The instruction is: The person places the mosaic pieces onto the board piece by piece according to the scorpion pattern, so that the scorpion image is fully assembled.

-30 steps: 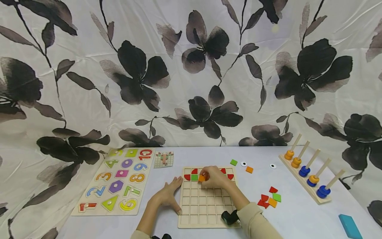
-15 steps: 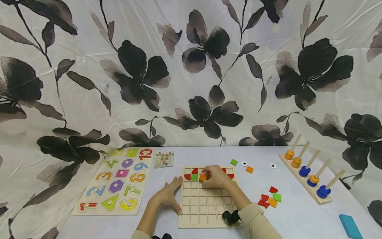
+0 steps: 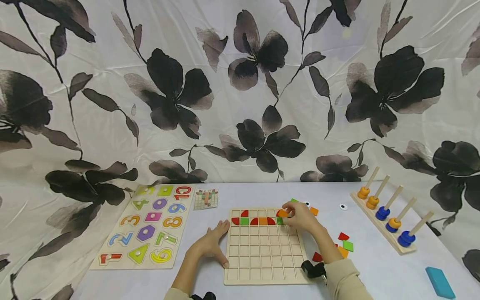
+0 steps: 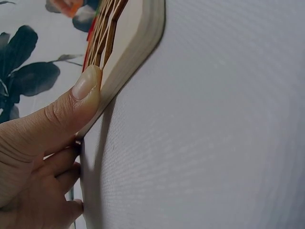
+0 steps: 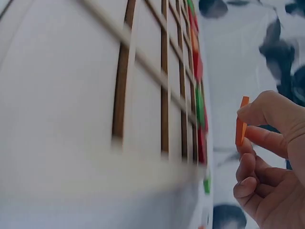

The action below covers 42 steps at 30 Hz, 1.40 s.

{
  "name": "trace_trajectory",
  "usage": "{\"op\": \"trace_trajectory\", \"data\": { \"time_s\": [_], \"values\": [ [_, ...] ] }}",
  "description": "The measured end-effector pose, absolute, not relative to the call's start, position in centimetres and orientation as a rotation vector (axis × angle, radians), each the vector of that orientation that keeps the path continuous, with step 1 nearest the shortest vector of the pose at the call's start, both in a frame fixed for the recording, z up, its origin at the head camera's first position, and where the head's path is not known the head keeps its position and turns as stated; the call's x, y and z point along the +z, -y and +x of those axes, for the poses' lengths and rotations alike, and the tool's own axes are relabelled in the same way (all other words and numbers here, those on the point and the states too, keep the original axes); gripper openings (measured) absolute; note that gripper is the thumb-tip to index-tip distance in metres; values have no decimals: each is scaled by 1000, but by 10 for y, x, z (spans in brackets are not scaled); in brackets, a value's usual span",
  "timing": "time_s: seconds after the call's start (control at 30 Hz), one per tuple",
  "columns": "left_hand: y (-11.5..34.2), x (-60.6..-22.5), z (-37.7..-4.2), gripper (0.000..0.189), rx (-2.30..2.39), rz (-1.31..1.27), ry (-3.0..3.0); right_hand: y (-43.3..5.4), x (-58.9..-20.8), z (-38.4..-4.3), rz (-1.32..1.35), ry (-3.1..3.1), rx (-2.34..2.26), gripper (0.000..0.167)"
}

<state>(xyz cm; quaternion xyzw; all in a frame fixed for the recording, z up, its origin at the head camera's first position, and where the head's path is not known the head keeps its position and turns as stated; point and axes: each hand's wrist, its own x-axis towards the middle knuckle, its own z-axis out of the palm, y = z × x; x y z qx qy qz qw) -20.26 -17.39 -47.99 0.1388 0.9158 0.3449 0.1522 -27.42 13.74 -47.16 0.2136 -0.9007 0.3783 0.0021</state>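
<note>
My right hand (image 3: pixel 303 214) pinches an orange square tile (image 5: pixel 241 121) between thumb and fingers, above the top right part of a wooden grid board (image 3: pixel 258 254). In the right wrist view the tile stands on edge, apart from the board. My left hand (image 3: pixel 212 243) is spread beside the board's left edge; its thumb (image 4: pixel 86 90) touches that edge in the left wrist view. Set in the second row are a green square (image 3: pixel 244 221), an orange square (image 3: pixel 262 221), another green square and red quarter-round pieces. One more red piece (image 3: pixel 245 213) sits in the top row.
Loose red, orange and green tiles (image 3: pixel 348 246) lie right of the board, partly behind my right forearm. A pattern card (image 3: pixel 206 199) and number puzzle (image 3: pixel 146 229) are at left. A peg stacker (image 3: pixel 386 218), white disc (image 3: pixel 343 206) and blue block (image 3: pixel 440 283) are at right.
My right hand has moved right and slightly back with the orange tile, uncovering red and orange pieces in the second row. A red tile beside the forearm lies further left. The left hand stays put.
</note>
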Motion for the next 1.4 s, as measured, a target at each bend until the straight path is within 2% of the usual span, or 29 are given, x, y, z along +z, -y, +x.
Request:
{"op": "trace_trajectory", "data": {
  "time_s": [0.17, 0.27, 1.4],
  "values": [
    [175, -478, -202, 119, 970, 388, -2635, -165, -472, -274, 484, 2854, 1137, 32],
    [176, -476, -202, 119, 964, 372, -2641, -172, -471, -274, 476, 2844, 1115, 31],
    [171, -477, -202, 119, 933, 376, -2645, -130, -474, -266, 778, 2796, 1191, 28]
  ]
}}
